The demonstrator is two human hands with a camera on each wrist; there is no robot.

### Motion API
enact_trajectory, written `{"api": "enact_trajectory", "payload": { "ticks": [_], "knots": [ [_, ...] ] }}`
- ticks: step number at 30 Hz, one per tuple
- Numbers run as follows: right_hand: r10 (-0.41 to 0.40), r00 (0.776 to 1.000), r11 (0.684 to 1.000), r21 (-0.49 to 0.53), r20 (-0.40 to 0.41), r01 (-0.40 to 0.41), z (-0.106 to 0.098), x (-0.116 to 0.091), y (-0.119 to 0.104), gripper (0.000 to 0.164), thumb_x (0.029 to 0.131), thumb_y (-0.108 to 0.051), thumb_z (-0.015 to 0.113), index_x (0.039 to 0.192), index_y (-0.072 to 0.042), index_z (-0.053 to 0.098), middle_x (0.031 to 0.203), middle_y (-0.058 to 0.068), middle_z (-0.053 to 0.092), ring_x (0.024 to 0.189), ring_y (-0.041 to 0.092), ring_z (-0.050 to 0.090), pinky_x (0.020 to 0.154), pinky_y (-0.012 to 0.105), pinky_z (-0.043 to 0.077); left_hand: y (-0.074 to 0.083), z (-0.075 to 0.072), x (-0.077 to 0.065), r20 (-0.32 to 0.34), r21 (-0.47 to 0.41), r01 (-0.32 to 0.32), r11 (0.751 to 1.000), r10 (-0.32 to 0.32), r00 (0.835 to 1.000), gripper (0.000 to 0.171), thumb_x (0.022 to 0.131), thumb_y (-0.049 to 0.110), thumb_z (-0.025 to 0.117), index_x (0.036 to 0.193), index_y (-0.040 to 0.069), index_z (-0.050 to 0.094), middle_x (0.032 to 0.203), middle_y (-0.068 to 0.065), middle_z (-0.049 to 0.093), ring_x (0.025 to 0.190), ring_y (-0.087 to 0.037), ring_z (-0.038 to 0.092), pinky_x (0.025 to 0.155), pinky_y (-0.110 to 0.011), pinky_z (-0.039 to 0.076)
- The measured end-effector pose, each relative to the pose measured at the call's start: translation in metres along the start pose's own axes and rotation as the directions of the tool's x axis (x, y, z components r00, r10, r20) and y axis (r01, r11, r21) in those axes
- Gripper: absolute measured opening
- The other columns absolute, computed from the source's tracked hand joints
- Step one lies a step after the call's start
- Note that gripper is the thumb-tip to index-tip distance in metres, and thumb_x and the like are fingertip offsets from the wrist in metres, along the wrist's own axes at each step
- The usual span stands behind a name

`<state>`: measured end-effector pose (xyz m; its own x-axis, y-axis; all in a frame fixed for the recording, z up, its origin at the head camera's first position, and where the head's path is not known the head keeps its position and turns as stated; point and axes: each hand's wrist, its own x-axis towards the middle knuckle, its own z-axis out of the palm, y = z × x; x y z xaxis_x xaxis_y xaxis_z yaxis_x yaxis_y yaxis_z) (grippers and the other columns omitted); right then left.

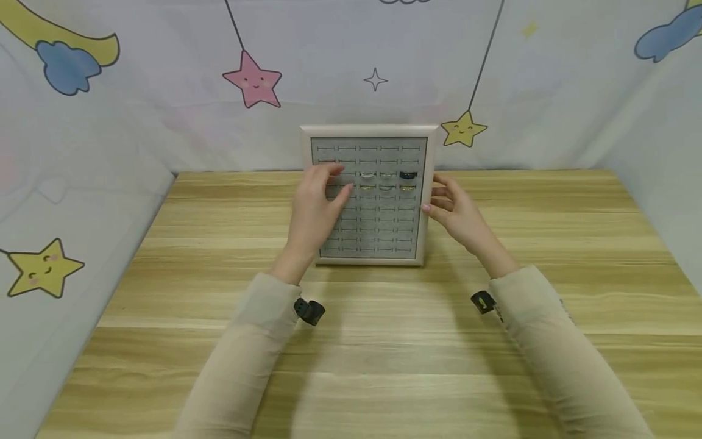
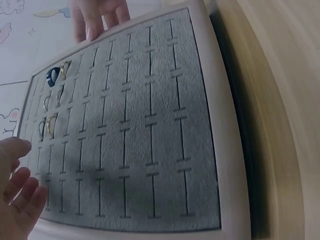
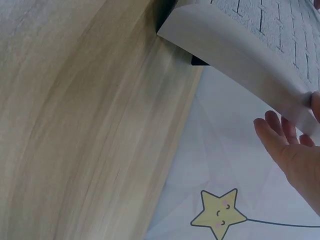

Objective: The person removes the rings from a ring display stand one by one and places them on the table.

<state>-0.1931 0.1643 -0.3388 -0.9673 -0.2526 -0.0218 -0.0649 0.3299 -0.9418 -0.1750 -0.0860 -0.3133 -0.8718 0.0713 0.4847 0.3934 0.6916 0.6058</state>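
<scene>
A ring display board [image 1: 370,261] with a pale frame and grey slotted padding stands upright at the back of the table. Several rings sit in its slots, among them a black ring [image 1: 408,175] and a gold ring [image 1: 407,188] below it. My left hand [image 1: 315,204] is in front of the board's left side, thumb and fingers apart beside the rings. Nothing shows between those fingers in the left wrist view. At the right edge, my right hand [image 1: 463,213] holds the frame, thumb [image 3: 315,106] on its front and fingers around the side, partly hidden.
The wooden table [image 1: 384,366] reaches back to a white cloth backdrop [image 1: 329,61] printed with stars and clouds. Similar cloth hangs along both sides. A small black camera [image 1: 309,311] is worn on the left wrist, another [image 1: 483,302] on the right.
</scene>
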Motion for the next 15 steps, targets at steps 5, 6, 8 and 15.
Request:
{"api": "enact_trajectory", "payload": {
  "ticks": [5, 6, 8, 15],
  "knots": [
    [0.009, 1.000, 1.000, 0.024, 0.009, -0.009, 0.002, 0.001, 0.001, 0.061, 0.097, -0.001, 0.049, 0.150, -0.005, 0.018, 0.137, 0.027, 0.041, 0.133, 0.039, 0.043, 0.109, 0.051, 0.039, 0.007, 0.010, 0.004, 0.027, -0.001, -0.005, 1.000, 0.005, 1.000, 0.032, 0.091, 0.015, 0.065, 0.119, 0.002, 0.061, 0.117, -0.013, 0.062, 0.106, -0.024, 0.059, 0.094, -0.031, 0.050],
    [0.010, 1.000, 1.000, 0.021, 0.009, -0.010, 0.002, 0.001, 0.002, 0.061, 0.097, -0.001, 0.049, 0.150, -0.005, 0.018, 0.137, 0.027, 0.040, 0.133, 0.039, 0.043, 0.108, 0.051, 0.039, 0.008, 0.012, 0.005, 0.029, 0.002, -0.004, 1.000, 0.004, 1.000, 0.031, 0.091, 0.015, 0.065, 0.119, 0.002, 0.061, 0.116, -0.013, 0.062, 0.106, -0.024, 0.059, 0.094, -0.031, 0.050],
    [0.004, 1.000, 1.000, 0.022, 0.007, -0.004, 0.003, 0.001, 0.001, 0.061, 0.097, -0.002, 0.049, 0.150, -0.005, 0.018, 0.137, 0.027, 0.040, 0.132, 0.040, 0.043, 0.108, 0.051, 0.040, 0.011, 0.015, 0.006, 0.033, 0.016, 0.003, 1.000, -0.003, 0.999, 0.030, 0.091, 0.017, 0.065, 0.119, 0.004, 0.062, 0.115, -0.012, 0.062, 0.104, -0.023, 0.059, 0.093, -0.030, 0.050],
    [-0.019, 1.000, 1.000, 0.009, -0.017, 0.019, 0.007, 0.000, 0.001, 0.059, 0.097, -0.006, 0.051, 0.148, -0.006, 0.021, 0.132, 0.025, 0.042, 0.126, 0.038, 0.048, 0.102, 0.044, 0.046, 0.017, 0.024, 0.009, 0.036, 0.059, 0.043, 0.997, -0.046, 0.998, 0.025, 0.092, 0.020, 0.064, 0.113, 0.006, 0.063, 0.110, -0.008, 0.062, 0.099, -0.020, 0.058, 0.088, -0.028, 0.050]
  ]
}}
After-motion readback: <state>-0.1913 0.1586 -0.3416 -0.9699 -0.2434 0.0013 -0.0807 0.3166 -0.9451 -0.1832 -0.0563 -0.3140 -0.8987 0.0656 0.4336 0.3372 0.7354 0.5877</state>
